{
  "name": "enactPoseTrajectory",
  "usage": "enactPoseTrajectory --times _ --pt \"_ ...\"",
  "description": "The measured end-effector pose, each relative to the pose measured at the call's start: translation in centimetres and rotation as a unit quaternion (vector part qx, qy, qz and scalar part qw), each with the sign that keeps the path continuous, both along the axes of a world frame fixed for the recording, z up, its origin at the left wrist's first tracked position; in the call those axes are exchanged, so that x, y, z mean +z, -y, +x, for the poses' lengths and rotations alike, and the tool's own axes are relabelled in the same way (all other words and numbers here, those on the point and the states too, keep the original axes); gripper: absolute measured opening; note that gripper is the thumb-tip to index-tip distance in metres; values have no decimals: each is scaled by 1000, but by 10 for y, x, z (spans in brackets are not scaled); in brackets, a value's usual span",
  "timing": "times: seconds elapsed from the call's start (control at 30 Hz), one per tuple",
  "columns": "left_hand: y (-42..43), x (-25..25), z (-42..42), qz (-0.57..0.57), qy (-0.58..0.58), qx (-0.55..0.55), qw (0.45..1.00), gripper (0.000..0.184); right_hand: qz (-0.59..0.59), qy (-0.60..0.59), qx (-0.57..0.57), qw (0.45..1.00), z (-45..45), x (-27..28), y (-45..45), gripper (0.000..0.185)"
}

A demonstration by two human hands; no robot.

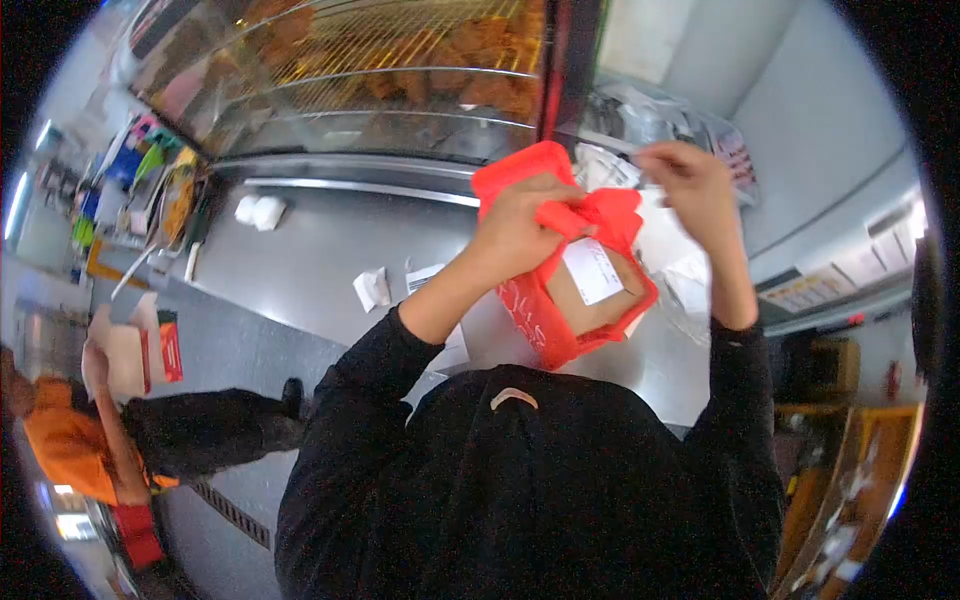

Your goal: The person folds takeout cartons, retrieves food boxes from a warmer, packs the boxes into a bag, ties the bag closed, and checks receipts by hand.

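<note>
My left hand (528, 228) is closed around the gathered top of a red plastic bag (535, 320), which stands on the metal counter. Through the bag's opening shows a brown cardboard box (600, 310) with a white printed label (594, 271) on it. My right hand (695, 190) is raised to the right of the bag, apart from it, with thumb and fingers pinched together. A thin white strip (608, 143) lies beside those fingertips; whether they hold it I cannot tell.
Behind the metal counter (310, 240) stands a glass-fronted display cabinet (370, 90) with browned food on racks. Crumpled white papers (680, 255) and a plastic-wrapped bundle (650, 115) lie at the right. A co-worker in orange (70, 440) at left holds an open box (130, 350).
</note>
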State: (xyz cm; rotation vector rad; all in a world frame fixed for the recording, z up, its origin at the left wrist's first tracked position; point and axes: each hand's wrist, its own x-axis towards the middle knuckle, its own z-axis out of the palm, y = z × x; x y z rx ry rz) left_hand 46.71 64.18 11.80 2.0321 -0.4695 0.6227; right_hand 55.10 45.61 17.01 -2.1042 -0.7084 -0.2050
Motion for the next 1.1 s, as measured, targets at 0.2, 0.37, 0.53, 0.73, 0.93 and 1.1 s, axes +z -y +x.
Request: enactPoseTrajectory --times 0.2,0.37,0.53,0.73,0.93,1.1 --pt "1 14 -6 214 114 92 966 27 8 116 234 965 -3 -38 -31 15" --pt "9 25 -12 246 62 168 952 23 2 3 317 949 7 -35 -27 16" --pt "7 40 -8 171 -72 86 979 18 -15 -3 257 966 -7 -27 -25 14" --pt "-13 28 10 -113 -356 13 928 16 46 104 103 988 -46 -38 -21 14" --pt "-18 16 16 -164 -374 -20 912 9 -96 330 233 910 -56 -31 -25 21" --pt "-17 7 21 -146 -296 -68 941 6 -122 338 255 898 -56 -28 -31 21"
